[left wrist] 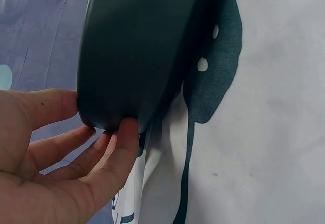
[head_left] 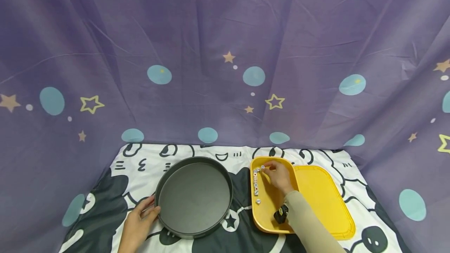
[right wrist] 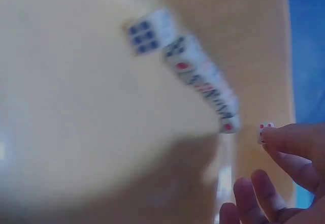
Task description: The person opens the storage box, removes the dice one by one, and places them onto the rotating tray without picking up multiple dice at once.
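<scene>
A flat surface point(head_left: 140, 167) is covered by a white cloth with black cartoon shapes. Behind it and on both sides hangs a purple curtain point(head_left: 211, 30) with blue dots and small stars, so no more of the room shows.

A round dark pan point(head_left: 194, 196) sits on the left part of the cloth. The left hand point(head_left: 138, 221) is at its near left edge. In the left wrist view the thumb lies on the pan's side and the straight fingers point(left wrist: 119, 153) touch under its rim, not curled round it.

Just right of the pan lies a yellow tray point(head_left: 316, 194), and a second yellow tray edge point(head_left: 258, 214) lies on top of its left half. A row of small white dice point(head_left: 256, 184) runs along the left side of the tray. One more die point(head_left: 258, 202) lies alone at the near end of the row.

The right hand point(head_left: 279, 177) reaches to the far end of the row. Its fingers point(right wrist: 292, 140) pinch one die point(right wrist: 264, 131) with red dots, just beside the last die in the row. A small black thing point(head_left: 280, 214) is by the right wrist, over the tray.
</scene>
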`<state>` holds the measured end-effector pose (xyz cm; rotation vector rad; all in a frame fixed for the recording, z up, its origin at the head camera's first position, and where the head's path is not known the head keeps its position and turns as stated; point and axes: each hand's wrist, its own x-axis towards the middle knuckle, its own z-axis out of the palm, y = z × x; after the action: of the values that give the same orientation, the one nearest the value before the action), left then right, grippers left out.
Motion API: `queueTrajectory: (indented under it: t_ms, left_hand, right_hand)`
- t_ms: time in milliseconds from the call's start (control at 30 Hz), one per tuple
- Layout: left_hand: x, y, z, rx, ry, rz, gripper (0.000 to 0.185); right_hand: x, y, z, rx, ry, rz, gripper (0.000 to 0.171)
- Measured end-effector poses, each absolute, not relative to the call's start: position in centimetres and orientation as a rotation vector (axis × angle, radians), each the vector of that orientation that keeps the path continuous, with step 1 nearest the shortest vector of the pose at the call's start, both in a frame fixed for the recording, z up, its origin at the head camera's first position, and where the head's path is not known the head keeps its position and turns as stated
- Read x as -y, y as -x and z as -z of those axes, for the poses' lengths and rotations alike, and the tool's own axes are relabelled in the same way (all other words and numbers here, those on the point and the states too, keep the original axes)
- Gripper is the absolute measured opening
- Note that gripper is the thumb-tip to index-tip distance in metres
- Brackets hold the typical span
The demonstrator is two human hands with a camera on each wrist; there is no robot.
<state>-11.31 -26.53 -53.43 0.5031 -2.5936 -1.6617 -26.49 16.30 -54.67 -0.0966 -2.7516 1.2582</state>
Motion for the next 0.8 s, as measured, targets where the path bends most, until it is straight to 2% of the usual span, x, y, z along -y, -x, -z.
queueTrajectory:
  t_ms: [300,467,800]
  left_hand:
    - [26.6,11.6,53.7,2.611,-0.519,1.662,0.053]
    - [26.6,11.7,53.8,2.592,-0.535,1.675,0.053]
    - [26.7,11.5,53.9,2.567,-0.534,1.718,0.053]
  right_hand:
    - [-15.1,25.7,50.1,2.668,-0.043,-1.305,0.017]
    - [-13.0,25.3,47.4,2.612,-0.203,-1.358,0.017]
    - [-7.5,25.0,44.8,2.548,-0.44,-1.379,0.015]
